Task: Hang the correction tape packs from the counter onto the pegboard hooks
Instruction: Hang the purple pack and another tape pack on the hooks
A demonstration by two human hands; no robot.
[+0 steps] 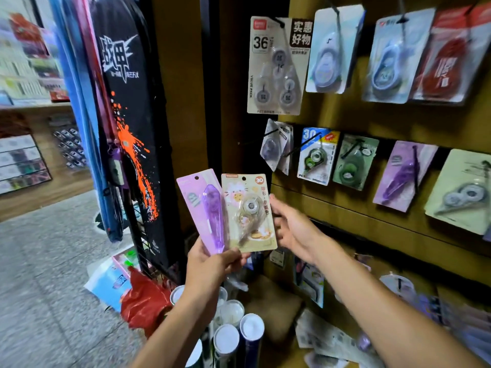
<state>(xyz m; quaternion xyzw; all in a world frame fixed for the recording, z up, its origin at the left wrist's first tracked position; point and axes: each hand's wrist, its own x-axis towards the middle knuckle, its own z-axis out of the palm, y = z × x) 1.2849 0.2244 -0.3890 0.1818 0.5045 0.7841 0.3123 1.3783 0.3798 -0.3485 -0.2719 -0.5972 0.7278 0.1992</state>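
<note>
Purple and cream correction tape packs, the purple pack overlapping the cream pack, stand fanned in front of the pegboard. Our left hand pinches their bottom edges; our right hand, fingers relaxed, touches the cream pack's right edge. Other packs hang on hooks beyond.

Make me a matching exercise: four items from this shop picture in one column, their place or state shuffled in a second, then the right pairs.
1. purple pack
2. cream pack
3. 36 value pack
4. red bag

A. on the floor
B. hanging on a top-row hook
C. gripped at its lower end by the left hand
D. right hand at its edge

1-C, 2-D, 3-B, 4-A
</note>
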